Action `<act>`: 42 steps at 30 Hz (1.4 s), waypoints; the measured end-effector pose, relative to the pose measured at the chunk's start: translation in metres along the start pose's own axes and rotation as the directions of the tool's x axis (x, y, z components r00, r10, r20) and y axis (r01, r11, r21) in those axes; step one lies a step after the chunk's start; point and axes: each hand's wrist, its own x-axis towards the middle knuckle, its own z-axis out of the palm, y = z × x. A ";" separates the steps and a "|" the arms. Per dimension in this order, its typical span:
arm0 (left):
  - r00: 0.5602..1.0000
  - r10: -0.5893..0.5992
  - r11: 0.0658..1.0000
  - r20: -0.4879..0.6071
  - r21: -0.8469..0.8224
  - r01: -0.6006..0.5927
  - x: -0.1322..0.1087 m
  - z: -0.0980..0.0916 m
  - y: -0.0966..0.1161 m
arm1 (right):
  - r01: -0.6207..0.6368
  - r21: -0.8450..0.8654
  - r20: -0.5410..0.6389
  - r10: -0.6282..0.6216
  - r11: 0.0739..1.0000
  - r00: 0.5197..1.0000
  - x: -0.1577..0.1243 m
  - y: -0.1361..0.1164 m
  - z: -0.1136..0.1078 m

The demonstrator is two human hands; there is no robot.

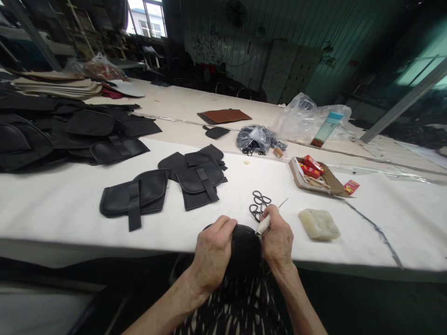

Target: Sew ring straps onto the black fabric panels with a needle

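My left hand (pixel 214 246) is closed on a black leather pouch (pixel 246 246) at the table's front edge, its fingers gripping the upper rim. In my right hand (pixel 278 237) is an awl-like tool with a whitish wrapped handle (pixel 263 225); its thin metal point sticks out up and to the right. The handle's lower end is close to the pouch's right rim; whether they touch I cannot tell. Black-handled scissors (pixel 257 200) lie just beyond my right hand, partly hidden by it. Several finished-looking black pouches with straps (pixel 134 197) lie to the left.
A yellowish wax-like block (pixel 318 224) and an open cardboard box (pixel 316 179) with red packets lie at right. Behind are a plastic-wrapped dark bundle (pixel 256 138), brown leather pieces (pixel 225 115) and a blue-capped container (pixel 327 129). Black pieces (pixel 87 123) are heaped at left.
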 end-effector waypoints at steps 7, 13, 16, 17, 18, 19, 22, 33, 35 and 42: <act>0.823 -0.465 0.637 0.325 -0.523 0.566 0.008 0.002 0.011 | 0.015 0.025 0.016 -0.015 1.000 1.000 0.002 -0.001 -0.001; 0.752 -0.527 0.388 0.396 -0.675 0.628 0.012 0.001 0.006 | 0.024 0.063 0.073 -0.028 0.998 0.997 0.004 -0.004 0.001; 0.723 -0.532 0.367 0.441 -0.649 0.666 0.012 0.002 0.005 | 0.007 0.109 0.092 -0.017 0.994 0.996 0.006 -0.008 0.002; 0.713 -0.538 0.362 0.450 -0.641 0.677 0.012 0.003 0.005 | 0.001 0.131 0.098 -0.014 0.991 0.995 0.007 -0.009 0.001; 0.703 -0.544 0.357 0.458 -0.632 0.688 0.012 0.003 0.005 | -0.004 0.155 0.101 -0.012 0.988 0.995 0.007 -0.009 0.001; 0.694 -0.549 0.353 0.467 -0.623 0.698 0.012 0.003 0.005 | -0.008 0.181 0.101 -0.010 0.984 0.995 0.007 -0.010 0.000; 0.670 -0.555 0.349 0.493 -0.593 0.726 0.012 0.002 0.006 | -0.015 0.251 0.076 -0.004 0.968 0.997 0.005 -0.010 -0.003; 0.701 -0.528 0.390 0.480 -0.596 0.702 0.011 0.004 0.004 | 0.424 0.247 -0.187 -0.386 0.871 0.903 -0.018 -0.014 -0.012; 0.719 -0.515 0.412 0.467 -0.600 0.686 0.009 0.005 0.003 | 0.534 0.144 -0.198 -0.504 0.833 0.841 -0.019 -0.011 -0.012; 0.759 -0.474 0.462 0.447 -0.607 0.646 0.007 0.008 0.002 | 0.766 -0.088 -0.184 -0.766 0.637 0.616 -0.014 -0.007 -0.015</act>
